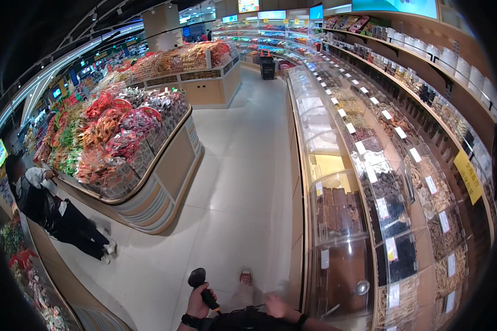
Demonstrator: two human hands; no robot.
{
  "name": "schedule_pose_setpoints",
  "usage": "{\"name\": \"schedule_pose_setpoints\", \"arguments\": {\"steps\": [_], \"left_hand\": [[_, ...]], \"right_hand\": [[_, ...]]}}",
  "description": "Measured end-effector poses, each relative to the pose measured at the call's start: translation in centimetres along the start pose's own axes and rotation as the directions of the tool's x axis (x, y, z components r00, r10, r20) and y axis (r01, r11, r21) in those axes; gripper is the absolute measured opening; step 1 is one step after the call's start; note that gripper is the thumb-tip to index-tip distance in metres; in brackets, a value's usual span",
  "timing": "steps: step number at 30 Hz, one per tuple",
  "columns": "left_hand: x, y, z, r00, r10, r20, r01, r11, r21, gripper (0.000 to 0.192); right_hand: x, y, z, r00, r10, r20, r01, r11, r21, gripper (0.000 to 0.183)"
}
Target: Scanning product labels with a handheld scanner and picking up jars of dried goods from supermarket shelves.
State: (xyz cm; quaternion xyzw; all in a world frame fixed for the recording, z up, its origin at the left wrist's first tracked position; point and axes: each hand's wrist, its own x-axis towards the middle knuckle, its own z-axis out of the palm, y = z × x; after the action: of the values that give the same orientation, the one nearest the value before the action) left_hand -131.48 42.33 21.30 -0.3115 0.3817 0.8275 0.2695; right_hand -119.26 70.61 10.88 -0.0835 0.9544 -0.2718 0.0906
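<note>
My left hand (196, 303) grips the handle of a black handheld device (197, 277) with a rounded head, shaped like a barcode scanner. A dark band circles that wrist. My right hand (278, 307) is at the bottom, beside a dark item (248, 319) at my waist. It is blurred, and whether its fingers hold the edge of that item cannot be told. Just right of it runs a counter of clear-lidded bins (339, 269). A round metal scoop (361, 287) shows in the nearest bin. Below me is a red shoe (245, 277) on the tiled floor.
On the left, a rounded display island (157, 207) is heaped with wrapped goods (120, 124). A person (45, 202) stands beside it. A black shopping basket (267, 68) stands down the aisle (248, 165). Shelves of jars (443, 58) and a yellow sign (468, 176) line the right wall.
</note>
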Motion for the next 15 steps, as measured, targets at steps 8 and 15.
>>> {"name": "schedule_pose_setpoints", "arguments": {"steps": [8, 15], "left_hand": [[22.4, 17.8, 17.9, 0.995, -0.090, -0.033, 0.089, 0.996, -0.023, 0.017], [37.8, 27.4, 40.9, 0.959, -0.084, 0.271, -0.002, 0.954, 0.301, 0.022]], "right_hand": [[26.6, 8.0, -16.3, 0.871, 0.201, 0.448, -0.152, 0.978, -0.143, 0.024], [42.5, 17.7, -27.1, 0.975, 0.221, -0.009, -0.221, 0.973, -0.070, 0.036]]}}
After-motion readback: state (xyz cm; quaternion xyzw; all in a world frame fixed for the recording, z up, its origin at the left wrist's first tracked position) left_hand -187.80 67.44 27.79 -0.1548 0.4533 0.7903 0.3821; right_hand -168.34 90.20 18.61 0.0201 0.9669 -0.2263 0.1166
